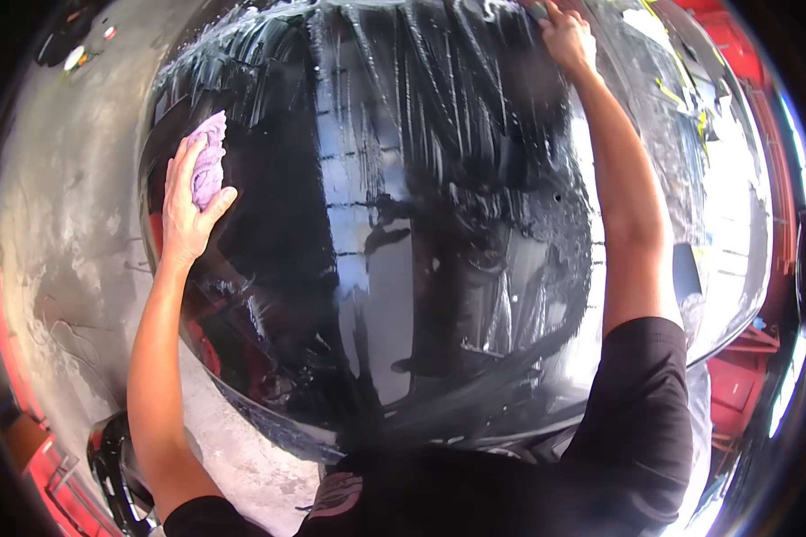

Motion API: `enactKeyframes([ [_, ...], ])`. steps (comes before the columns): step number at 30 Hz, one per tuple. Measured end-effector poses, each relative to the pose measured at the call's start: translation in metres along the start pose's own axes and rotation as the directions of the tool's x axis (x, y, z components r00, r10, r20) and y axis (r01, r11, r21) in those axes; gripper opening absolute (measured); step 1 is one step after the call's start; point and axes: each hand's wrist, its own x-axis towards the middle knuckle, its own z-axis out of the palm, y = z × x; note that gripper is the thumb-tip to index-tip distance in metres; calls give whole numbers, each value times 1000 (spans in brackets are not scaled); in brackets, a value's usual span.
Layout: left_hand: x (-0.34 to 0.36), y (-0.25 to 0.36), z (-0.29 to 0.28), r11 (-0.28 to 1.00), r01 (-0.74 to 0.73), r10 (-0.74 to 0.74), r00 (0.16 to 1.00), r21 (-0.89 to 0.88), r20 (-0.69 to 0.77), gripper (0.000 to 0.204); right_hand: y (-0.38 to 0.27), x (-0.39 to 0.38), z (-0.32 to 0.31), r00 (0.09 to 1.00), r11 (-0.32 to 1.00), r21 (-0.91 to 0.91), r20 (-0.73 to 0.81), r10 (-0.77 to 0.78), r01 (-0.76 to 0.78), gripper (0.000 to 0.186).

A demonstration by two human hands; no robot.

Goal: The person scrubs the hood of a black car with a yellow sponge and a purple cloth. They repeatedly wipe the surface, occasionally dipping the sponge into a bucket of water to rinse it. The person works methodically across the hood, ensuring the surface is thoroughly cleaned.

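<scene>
A glossy black curved vehicle panel (278,224) fills the middle, streaked with white, wet-looking residue over its upper part and right side. On its left part, my left hand (188,192) grips a crumpled lilac cloth (209,166) against the surface, thumb out to the side. My right hand (567,43) reaches to the panel's top right with fingers curled round a small greyish object (538,12), too small and partly hidden to name.
Grey concrete floor (54,206) lies at the left, with a few small items (75,57) in the upper corner. A bright glossy surface with yellow tape (672,89) is at the right. Red structures (734,376) line the outer edges. A dark rounded object (107,461) sits at lower left.
</scene>
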Motion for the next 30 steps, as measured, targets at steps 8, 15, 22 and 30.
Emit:
enactKeyframes([
  [8,-15,0,-19,998,22,-21,1000,67,-14,88,-23,-186,-140,921,922,217,153,-358,322,66],
  [15,0,0,1,1000,-4,4,1000,-14,6,87,-6,8,-10,987,1000,-14,158,-13,15,46],
  [22,-17,-4,-18,998,-16,19,999,67,-31,87,-39,-207,-146,946,951,242,210,-247,195,65],
  [30,-6,-2,-3,1000,-20,20,1000,-4,8,87,-33,-1,-4,999,999,45,48,0,-3,42],
])
